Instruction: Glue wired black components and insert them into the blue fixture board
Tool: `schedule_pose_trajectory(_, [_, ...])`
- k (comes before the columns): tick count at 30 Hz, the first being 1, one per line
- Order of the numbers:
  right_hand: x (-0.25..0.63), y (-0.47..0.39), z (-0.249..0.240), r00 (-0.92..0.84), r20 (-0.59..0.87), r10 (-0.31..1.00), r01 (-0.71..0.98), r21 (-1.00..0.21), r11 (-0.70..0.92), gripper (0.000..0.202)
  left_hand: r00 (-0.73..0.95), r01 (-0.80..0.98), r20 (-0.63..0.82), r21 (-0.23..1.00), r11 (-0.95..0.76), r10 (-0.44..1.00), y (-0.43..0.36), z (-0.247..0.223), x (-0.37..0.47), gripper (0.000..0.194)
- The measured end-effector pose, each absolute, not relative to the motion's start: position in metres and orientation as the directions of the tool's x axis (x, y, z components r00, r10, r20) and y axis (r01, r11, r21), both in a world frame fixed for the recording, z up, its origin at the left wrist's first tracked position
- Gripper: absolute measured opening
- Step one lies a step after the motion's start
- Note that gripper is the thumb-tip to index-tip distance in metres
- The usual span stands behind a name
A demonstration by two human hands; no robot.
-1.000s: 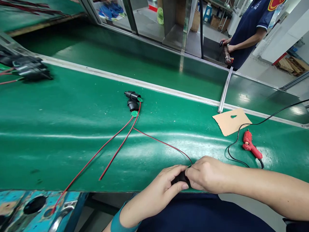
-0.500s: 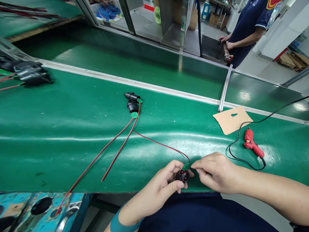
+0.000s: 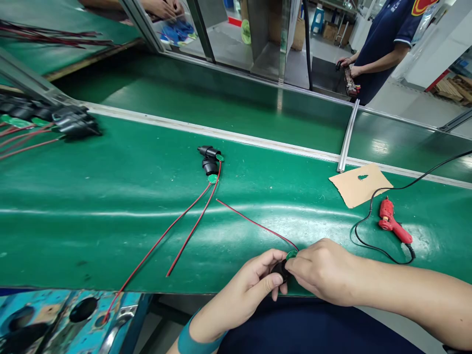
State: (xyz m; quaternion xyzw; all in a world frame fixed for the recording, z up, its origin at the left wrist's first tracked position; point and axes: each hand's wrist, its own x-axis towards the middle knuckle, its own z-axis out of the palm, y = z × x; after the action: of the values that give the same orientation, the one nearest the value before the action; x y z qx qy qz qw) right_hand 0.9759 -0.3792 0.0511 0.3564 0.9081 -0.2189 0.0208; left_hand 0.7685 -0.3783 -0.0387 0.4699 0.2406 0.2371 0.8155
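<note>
At the near edge of the green table (image 3: 110,236), the left hand (image 3: 245,290) clamps the small black round housing (image 3: 279,269); the right hand (image 3: 320,275) pinches the green disc (image 3: 291,254) on it, best kept level, its thin red wire (image 3: 254,224) slack.

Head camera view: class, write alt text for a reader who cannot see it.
Two bare hands, left hand and right hand, pinch a small black part with a green disc and red wire over a green belt. A red glue gun lies to the right.

Both hands — left hand (image 3: 250,287), right hand (image 3: 319,270) — pinch black housing (image 3: 279,269), green disc (image 3: 291,254).
</note>
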Motion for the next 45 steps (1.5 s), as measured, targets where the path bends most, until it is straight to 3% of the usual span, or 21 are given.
schedule_pose_trajectory(4, [0.967,-0.365,0.063,-0.775,-0.361,0.518,0.621,-0.284,0.730,0.005,0.787,-0.118,-0.179,0.896,0.429,0.590,-0.377,-0.041,0.768,0.033])
schedule_pose_trajectory(9, [0.962,-0.357,0.076,-0.811,-0.407,0.420,0.548,-0.280,0.788,0.010,0.796,-0.115,-0.193,0.882,0.456,0.574,-0.376,-0.042,0.766,0.038])
schedule_pose_trajectory(17, [0.963,-0.360,0.068,-0.834,-0.340,0.434,0.525,-0.248,0.814,0.012,0.808,-0.124,-0.186,0.873,0.471,0.558,-0.374,-0.040,0.767,0.038])
schedule_pose_trajectory(22, [0.960,-0.356,0.067,-0.784,-0.428,0.451,0.578,-0.234,0.782,0.008,0.817,-0.114,-0.163,0.894,0.432,0.553,-0.372,-0.036,0.769,0.038])
schedule_pose_trajectory(25, [0.961,-0.352,0.071,-0.743,-0.483,0.462,0.624,-0.252,0.740,0.010,0.816,-0.124,-0.156,0.894,0.431,0.557,-0.372,-0.037,0.769,0.039])
schedule_pose_trajectory(30, [0.968,-0.351,0.077,-0.753,-0.425,0.503,0.645,-0.324,0.692,0.012,0.813,-0.135,-0.158,0.885,0.446,0.560,-0.373,-0.041,0.769,0.038])
schedule_pose_trajectory(45, [0.952,-0.345,0.088,-0.700,-0.617,0.360,0.618,-0.270,0.738,0.013,0.822,-0.109,-0.185,0.877,0.468,0.539,-0.373,-0.041,0.768,0.038])
